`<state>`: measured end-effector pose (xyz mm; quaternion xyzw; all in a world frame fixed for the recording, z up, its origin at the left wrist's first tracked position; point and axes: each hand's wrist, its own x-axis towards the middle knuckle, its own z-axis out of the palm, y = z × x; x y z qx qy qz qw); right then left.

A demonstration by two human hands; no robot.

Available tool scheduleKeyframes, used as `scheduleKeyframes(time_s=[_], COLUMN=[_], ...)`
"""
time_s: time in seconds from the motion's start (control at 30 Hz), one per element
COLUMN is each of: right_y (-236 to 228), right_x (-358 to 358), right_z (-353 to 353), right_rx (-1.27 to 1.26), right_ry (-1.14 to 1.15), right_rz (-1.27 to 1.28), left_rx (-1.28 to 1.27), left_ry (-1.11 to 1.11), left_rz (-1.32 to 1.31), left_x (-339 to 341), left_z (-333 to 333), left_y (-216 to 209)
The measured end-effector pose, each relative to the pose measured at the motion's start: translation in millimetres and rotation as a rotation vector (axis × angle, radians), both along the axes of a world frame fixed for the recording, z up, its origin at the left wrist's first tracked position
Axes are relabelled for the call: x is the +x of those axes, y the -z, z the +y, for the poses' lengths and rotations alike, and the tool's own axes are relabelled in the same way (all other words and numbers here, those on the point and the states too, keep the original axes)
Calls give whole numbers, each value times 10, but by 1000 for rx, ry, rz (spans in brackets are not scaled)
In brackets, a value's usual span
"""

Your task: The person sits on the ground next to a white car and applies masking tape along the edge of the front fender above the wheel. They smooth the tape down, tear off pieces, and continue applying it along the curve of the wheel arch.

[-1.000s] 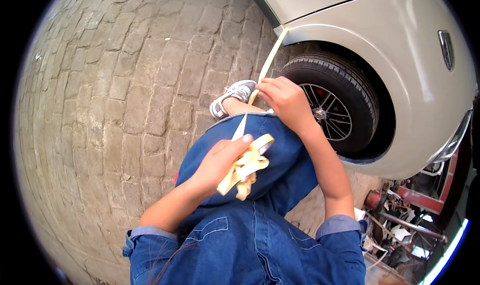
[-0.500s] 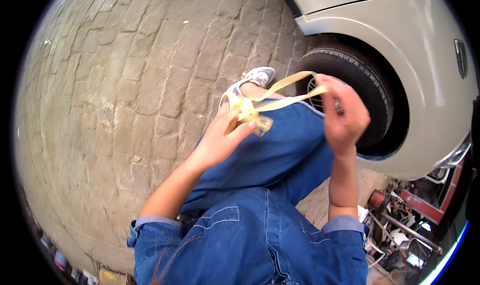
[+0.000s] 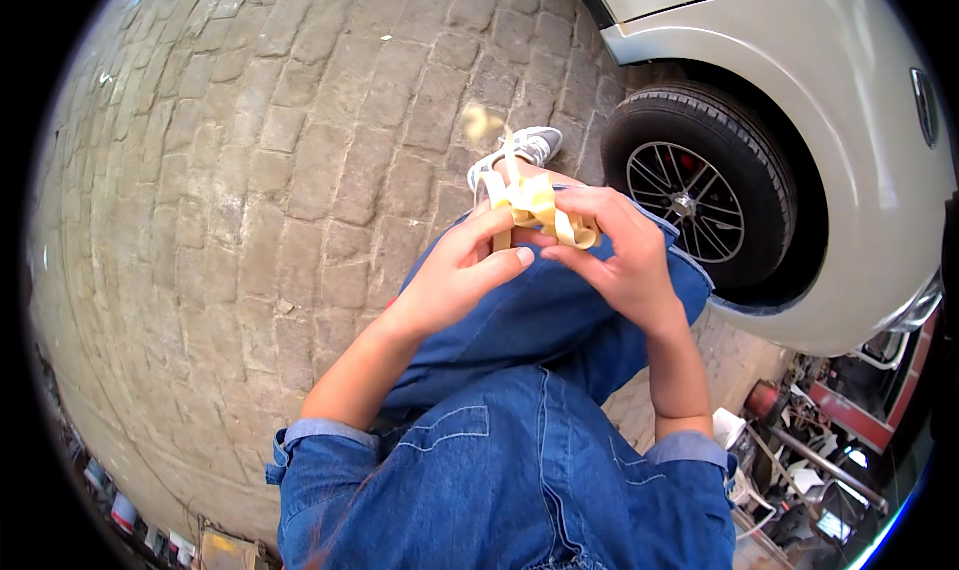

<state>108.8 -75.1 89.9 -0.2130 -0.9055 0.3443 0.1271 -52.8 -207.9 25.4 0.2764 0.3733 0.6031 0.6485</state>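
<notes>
My left hand (image 3: 455, 268) and my right hand (image 3: 621, 258) are close together above my denim-covered knees. Between them is a crumpled bunch of pale yellow tape (image 3: 536, 198) that looks like masking tape. My left fingers close on its left side, where a strip dangles. At the right, my right thumb and fingers pinch a curled loop. One loose strip sticks up toward my grey shoe (image 3: 539, 145). Beyond the bunch, a blurred yellowish piece (image 3: 481, 122) shows in front of the paving; whether it joins the tape I cannot tell.
A pale car body (image 3: 839, 80) with a black tyre and spoked wheel (image 3: 687, 200) stands close on my right. Stone paving (image 3: 280, 190) stretches to the left. Scrap parts and a metal pipe (image 3: 824, 462) lie at the lower right; a box (image 3: 232, 548) is at the lower left.
My right hand has come down and left from beside the wheel to my left hand. The long strips stretched between my hands are now gathered into a bunch. A blurred yellowish piece has appeared beyond.
</notes>
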Motion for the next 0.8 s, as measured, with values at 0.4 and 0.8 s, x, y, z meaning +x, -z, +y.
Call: scheduleKeyframes(time_s=[0.4, 0.8], right_y=[-292, -391], right_x=[378, 1129], right_z=[456, 1321], right_rx=[-239, -164], right_ry=[-41, 508], right_rz=[-76, 200], left_rx=[216, 38], left_ry=[227, 77], left_rz=[922, 623], left_x=[-190, -796], left_z=[-203, -647], left_y=[-217, -309])
